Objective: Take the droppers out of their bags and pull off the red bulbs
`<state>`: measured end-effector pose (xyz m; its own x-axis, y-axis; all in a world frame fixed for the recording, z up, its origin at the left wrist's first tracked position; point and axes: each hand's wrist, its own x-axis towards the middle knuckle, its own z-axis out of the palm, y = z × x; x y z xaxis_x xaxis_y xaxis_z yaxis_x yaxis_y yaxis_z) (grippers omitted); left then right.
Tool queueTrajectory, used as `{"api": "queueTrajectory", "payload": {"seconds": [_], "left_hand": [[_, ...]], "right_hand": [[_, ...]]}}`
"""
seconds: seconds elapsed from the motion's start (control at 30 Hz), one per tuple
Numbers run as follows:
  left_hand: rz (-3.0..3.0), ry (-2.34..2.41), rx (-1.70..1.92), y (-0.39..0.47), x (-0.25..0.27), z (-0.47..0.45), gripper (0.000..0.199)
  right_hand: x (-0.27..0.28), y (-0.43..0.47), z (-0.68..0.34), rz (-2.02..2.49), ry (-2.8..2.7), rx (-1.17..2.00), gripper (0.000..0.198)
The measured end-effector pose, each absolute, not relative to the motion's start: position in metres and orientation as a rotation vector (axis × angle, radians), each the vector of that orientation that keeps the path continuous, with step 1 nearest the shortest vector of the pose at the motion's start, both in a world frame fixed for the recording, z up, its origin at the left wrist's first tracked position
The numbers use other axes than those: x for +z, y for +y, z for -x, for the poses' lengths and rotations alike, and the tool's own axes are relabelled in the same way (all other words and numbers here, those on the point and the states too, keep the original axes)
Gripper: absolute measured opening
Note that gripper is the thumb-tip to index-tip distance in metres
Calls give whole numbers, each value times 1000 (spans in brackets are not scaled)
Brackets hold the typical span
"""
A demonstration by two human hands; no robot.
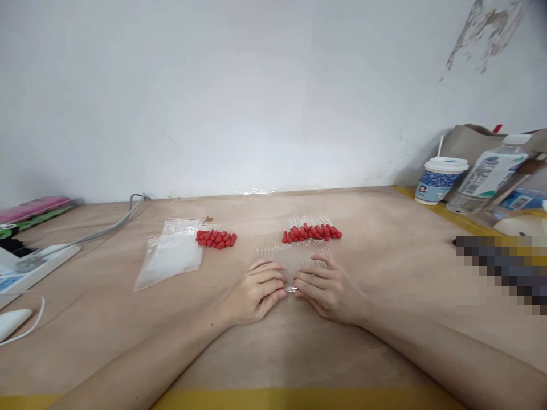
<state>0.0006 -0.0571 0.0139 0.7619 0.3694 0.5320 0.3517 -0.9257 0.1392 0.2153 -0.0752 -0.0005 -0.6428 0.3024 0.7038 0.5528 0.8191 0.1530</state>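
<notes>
A row of thin clear tubes (pixel 294 254) lies side by side on the table in front of me. My left hand (pixel 261 289) rests on the left part of the row, fingers curled and pressed together, thumb at the near edge. From the right, my right hand (pixel 327 287) lies on the same row with bent fingers and its thumb low. A small gap separates the two hands, and a shiny near edge shows there. Just behind lie several clear droppers with red rubber bulbs (pixel 311 232). Loose red rubber bulbs (pixel 216 239) form a pile to the left. My palms hide part of the tubes.
Clear plastic zip bags (pixel 175 250) lie left of the loose bulbs. A white power strip (pixel 40 267) with a grey cable is at far left. On the right stand a paper cup (pixel 440 181) with a straw and a plastic bottle (pixel 487 176). A wall closes the back.
</notes>
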Motion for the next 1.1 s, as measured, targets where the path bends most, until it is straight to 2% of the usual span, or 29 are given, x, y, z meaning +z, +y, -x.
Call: {"api": "queueTrajectory", "payload": {"seconds": [0.17, 0.53, 0.6, 0.7, 0.83, 0.97, 1.1], "left_hand": [[-2892, 612, 804, -61, 16, 2, 18], [-2969, 641, 892, -62, 14, 5, 14], [-2959, 798, 944, -58, 15, 13, 17], [-2788, 1325, 1042, -43, 26, 35, 27], [-2520, 1871, 745, -23, 54, 74, 28], [-2218, 2110, 330, -11, 68, 103, 23], [-1980, 2162, 339, -5, 59, 111, 31]], "right_hand": [[-3, -73, -219, 589, -2338, -490, 12], [-3, -74, -234, 589, -2319, -481, 16], [1, -71, -246, 684, -2255, -458, 15], [5, -60, -266, 1043, -2035, -458, 17], [6, -49, -282, 1503, -1864, -378, 27], [5, -46, -285, 1660, -1900, -264, 20], [4, -48, -285, 1732, -1872, -147, 20]]}}
